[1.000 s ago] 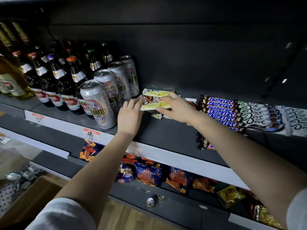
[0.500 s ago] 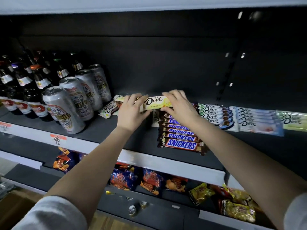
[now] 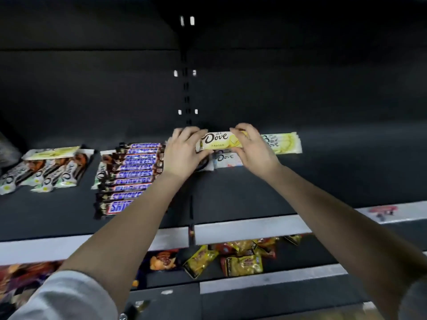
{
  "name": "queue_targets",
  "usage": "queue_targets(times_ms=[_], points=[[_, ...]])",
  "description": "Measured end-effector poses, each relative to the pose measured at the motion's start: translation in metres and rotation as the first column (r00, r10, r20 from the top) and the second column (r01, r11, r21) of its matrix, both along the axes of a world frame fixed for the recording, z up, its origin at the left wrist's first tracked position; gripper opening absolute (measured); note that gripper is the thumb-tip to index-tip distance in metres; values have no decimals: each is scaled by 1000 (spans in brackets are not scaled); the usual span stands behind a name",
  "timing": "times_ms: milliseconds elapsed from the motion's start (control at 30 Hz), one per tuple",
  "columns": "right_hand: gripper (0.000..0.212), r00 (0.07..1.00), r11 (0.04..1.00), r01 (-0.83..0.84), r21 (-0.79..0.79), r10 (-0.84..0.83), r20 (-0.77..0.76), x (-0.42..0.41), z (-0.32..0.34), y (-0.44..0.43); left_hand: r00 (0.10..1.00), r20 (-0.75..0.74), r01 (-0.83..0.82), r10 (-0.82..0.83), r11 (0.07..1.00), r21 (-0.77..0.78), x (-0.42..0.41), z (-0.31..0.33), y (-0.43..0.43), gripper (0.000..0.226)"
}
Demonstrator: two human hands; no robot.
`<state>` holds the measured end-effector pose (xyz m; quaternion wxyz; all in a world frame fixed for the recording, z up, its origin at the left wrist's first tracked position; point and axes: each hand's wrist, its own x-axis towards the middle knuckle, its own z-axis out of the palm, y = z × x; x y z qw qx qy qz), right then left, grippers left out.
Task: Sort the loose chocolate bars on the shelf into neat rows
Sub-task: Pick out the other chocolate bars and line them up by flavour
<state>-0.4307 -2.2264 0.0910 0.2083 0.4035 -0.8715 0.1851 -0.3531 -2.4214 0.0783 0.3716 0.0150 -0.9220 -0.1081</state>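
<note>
Far left of the shelf (image 3: 231, 195): a loose fan of white/brown Dove bars (image 3: 44, 172), angled, w/ a yellow pack (image 3: 54, 152) lying across the top. Not in a row yet, I'd say. Next over, the Snickers stack (image 3: 131, 174), a tidy column, each bar's long axis running left-right, logos blurred.

Then the left hand (image 3: 181, 153): its grip pinches the left end of the yellow Dove bar (image 3: 219, 140), thumb under, fingers (image 3: 184, 132) over the top. The bar is held just above the shelf, near the back, long axis left-right, logo reading upright toward the person, "D" end by the left hand. Below it, partly hidden, a white Dove bar (image 3: 227, 158) lies flat on the shelf; can't tell if the held bar touches it.

Right hand (image 3: 253, 148): same job on the other end, grip closed on the bar's right end, fingers curled over the top edge. Both hands about equally near; the bar spans between them.

Right of that, just beside the right hand, a short pile of matching yellow Dove bars (image 3: 283, 143), also lying left-right. So the held bar is already parallel to its mates; prob. only a short shift rightward and down is needed, no turning. Rest of the shelf to the right is bare, a price tag (image 3: 382, 210) on the front edge.
</note>
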Motion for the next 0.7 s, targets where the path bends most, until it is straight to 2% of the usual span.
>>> queue_targets(times_ms=[100,267,467,700], points=[[49,998,998,65,6,-65,1,-10,-3,46,999,15,48,-48,999,9,-23,-5,44,50],[48,985,989,147,-6,-146,86,-24,-15,111,995,45,86,-89,994,65,-50,-21,112,48],[48,967,986,163,42,-168,191,-45,-28,161,977,204,47,-60,997,65,-71,-29,166,52],[47,931,990,123,68,-139,337,-70,-44,170,961,269,-76,59,996,52,-79,-39,186,49]])
